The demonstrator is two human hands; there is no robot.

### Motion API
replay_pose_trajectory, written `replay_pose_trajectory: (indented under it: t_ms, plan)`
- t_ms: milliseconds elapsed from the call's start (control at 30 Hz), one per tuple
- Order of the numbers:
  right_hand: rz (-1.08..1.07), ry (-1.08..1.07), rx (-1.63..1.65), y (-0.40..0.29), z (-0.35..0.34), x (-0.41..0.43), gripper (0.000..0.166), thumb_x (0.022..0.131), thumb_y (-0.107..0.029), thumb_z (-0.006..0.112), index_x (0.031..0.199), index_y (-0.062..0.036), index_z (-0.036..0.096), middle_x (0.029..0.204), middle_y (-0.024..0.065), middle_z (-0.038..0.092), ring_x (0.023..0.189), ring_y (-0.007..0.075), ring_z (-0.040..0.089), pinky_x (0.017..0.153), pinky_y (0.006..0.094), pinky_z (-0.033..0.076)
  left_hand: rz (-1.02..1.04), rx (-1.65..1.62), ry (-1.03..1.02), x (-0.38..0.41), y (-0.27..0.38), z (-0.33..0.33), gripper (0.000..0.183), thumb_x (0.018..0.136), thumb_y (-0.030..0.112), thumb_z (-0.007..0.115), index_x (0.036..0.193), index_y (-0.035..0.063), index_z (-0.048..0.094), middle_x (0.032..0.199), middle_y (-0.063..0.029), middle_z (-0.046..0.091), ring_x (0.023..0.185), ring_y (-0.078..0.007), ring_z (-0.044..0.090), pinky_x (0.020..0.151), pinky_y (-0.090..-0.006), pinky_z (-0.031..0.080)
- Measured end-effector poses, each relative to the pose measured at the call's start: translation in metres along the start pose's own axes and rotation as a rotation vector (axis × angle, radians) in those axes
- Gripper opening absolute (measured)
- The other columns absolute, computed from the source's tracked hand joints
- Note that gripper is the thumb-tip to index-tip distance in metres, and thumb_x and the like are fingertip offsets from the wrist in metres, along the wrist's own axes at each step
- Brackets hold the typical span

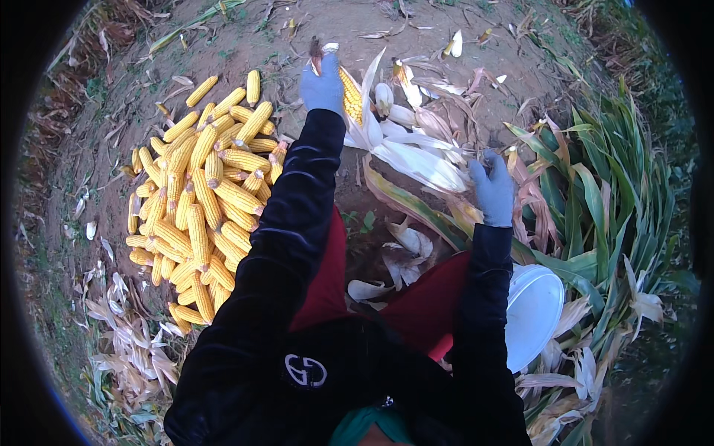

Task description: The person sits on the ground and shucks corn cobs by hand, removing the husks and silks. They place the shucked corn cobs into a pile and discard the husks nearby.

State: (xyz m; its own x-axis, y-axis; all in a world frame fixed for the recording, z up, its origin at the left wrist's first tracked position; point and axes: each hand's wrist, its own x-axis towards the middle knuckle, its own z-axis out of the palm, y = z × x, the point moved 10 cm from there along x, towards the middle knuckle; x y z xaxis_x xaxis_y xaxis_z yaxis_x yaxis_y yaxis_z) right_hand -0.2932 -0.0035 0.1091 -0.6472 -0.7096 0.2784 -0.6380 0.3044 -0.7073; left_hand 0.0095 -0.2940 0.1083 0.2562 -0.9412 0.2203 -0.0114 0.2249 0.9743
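My left hand (323, 85), in a grey-blue glove, grips the upper part of a partly husked ear of corn (351, 99). Brown silk sticks up beyond the fingers. Yellow kernels show along the ear's right side, and pale husk leaves (415, 161) spread from its lower end towards the right. My right hand (493, 192), gloved alike, is apart from the ear, thumb and fingers spread with nothing seen between them. It is beside the dry leaves of cut corn stalks (532, 200). A large heap of husked corn ears (198, 217) lies to the left of my left arm.
Green corn stalks (608, 184) are piled along the right. A white plastic bucket (535, 318) sits by my right forearm. Loose husks (131, 345) lie at lower left, others (410, 242) between my legs. Cut stubble (454, 44) stands up from the soil ahead.
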Motion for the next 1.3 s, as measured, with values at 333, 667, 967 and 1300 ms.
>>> replay_pose_trajectory:
  t_ms: [333, 667, 967, 1300]
  plan:
    - [-0.021, -0.45, -0.108, -0.066, 0.129, -0.027, 0.082, 0.058, -0.042, 0.075, 0.123, -0.0056, 0.04, 0.101, 0.0191, 0.061, 0.092, 0.0324, 0.061, 0.079, 0.0397, 0.048, -0.013, -0.226, -0.328, -0.073, 0.032, 0.058, 0.037, 0.092, 0.029, 0.044, 0.091, -0.0047, 0.058, 0.078, -0.0128, 0.059, 0.071, -0.0137, 0.052, 0.064, -0.0296, 0.043]
    - [-0.195, -0.737, 0.362, -0.089, 0.14, -0.047, 0.077, 0.058, -0.032, 0.076, 0.123, -0.003, 0.046, 0.108, 0.0125, 0.059, 0.094, 0.0211, 0.058, 0.086, 0.031, 0.044, -0.034, -0.314, -0.35, -0.06, 0.034, 0.041, 0.041, 0.092, 0.033, 0.047, 0.09, -0.0055, 0.061, 0.079, -0.0073, 0.062, 0.074, -0.012, 0.054, 0.067, -0.0274, 0.043]
    - [-0.2, -0.921, 0.261, -0.091, 0.125, -0.055, 0.081, 0.058, -0.028, 0.08, 0.126, -0.0006, 0.044, 0.12, 0.0119, 0.053, 0.107, 0.019, 0.05, 0.095, 0.031, 0.037, -0.603, -0.78, -0.72, -0.088, 0.025, 0.066, 0.03, 0.091, 0.027, 0.049, 0.092, -0.001, 0.06, 0.084, -0.009, 0.062, 0.074, -0.0159, 0.061, 0.07, -0.0275, 0.049]
    - [-0.063, -0.874, 0.432, -0.074, 0.156, -0.042, 0.08, 0.059, -0.024, 0.078, 0.127, -0.0022, 0.042, 0.117, 0.0103, 0.054, 0.107, 0.0193, 0.051, 0.093, 0.0301, 0.038, -0.763, -1.31, -0.522, -0.109, 0.009, 0.077, 0.029, 0.094, 0.03, 0.039, 0.076, 0.0088, 0.049, 0.067, -0.0058, 0.052, 0.061, -0.0201, 0.052, 0.061, -0.0338, 0.046]
